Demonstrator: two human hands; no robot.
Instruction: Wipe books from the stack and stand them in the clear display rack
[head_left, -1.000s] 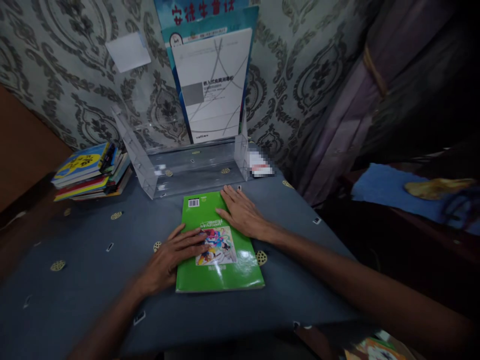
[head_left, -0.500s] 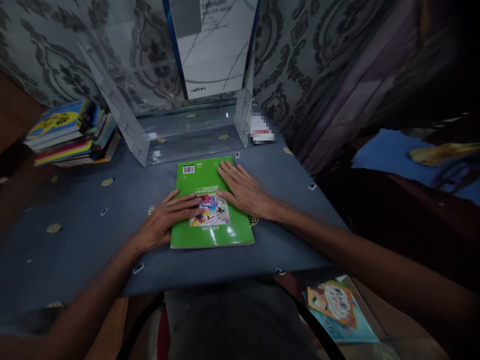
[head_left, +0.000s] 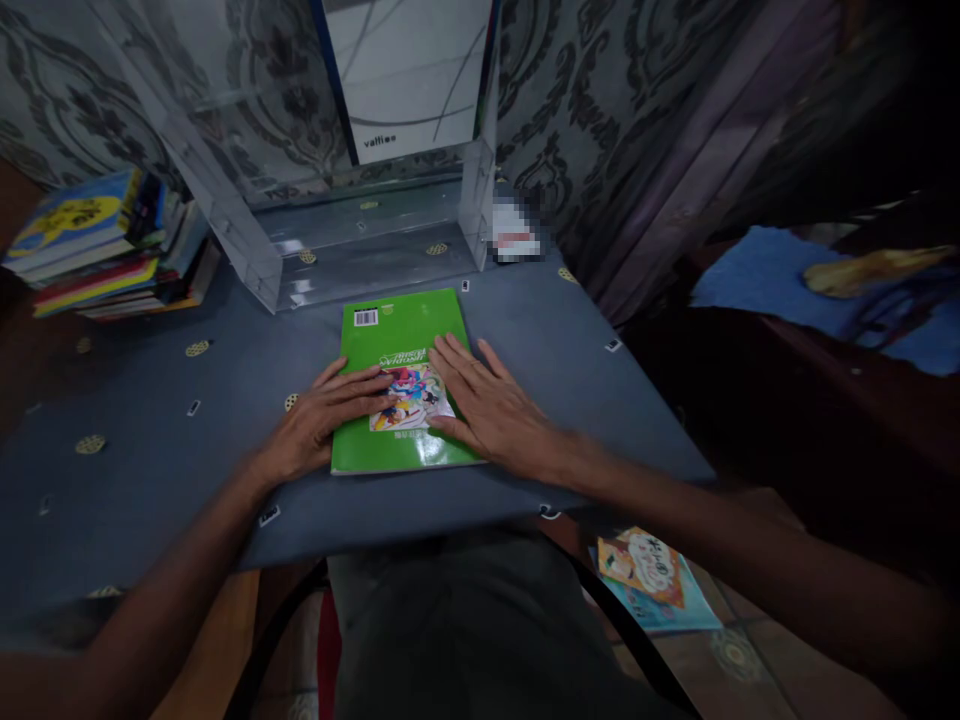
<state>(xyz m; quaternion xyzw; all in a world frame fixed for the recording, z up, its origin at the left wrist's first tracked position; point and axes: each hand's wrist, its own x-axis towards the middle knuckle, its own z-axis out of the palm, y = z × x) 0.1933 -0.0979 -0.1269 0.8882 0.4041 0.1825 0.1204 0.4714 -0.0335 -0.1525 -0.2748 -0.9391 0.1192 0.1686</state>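
Note:
A green book (head_left: 405, 325) lies flat and closed on the cloth-covered table, with a barcode at its far left corner and a colourful picture in its middle. My left hand (head_left: 322, 415) rests on the left side of the cover, fingers stretched over the edge of the picture. Across the right side of the cover lies my right hand (head_left: 491, 405), its fingers spread and pointing away from me. Both palms face down, and part of the book's right edge is hidden under my right hand.
A clear acrylic stand (head_left: 255, 270) stands behind the book, with a white panel (head_left: 409, 90) behind it. A stack of books (head_left: 112, 250) is at the left. More books (head_left: 660, 580) lie below the table at the right. A blue cloth (head_left: 780, 285) lies farther right.
My right hand has slid toward me over the cover, from near the far right corner to beside the picture. My left hand stays on the book. The view has tilted slightly downward.

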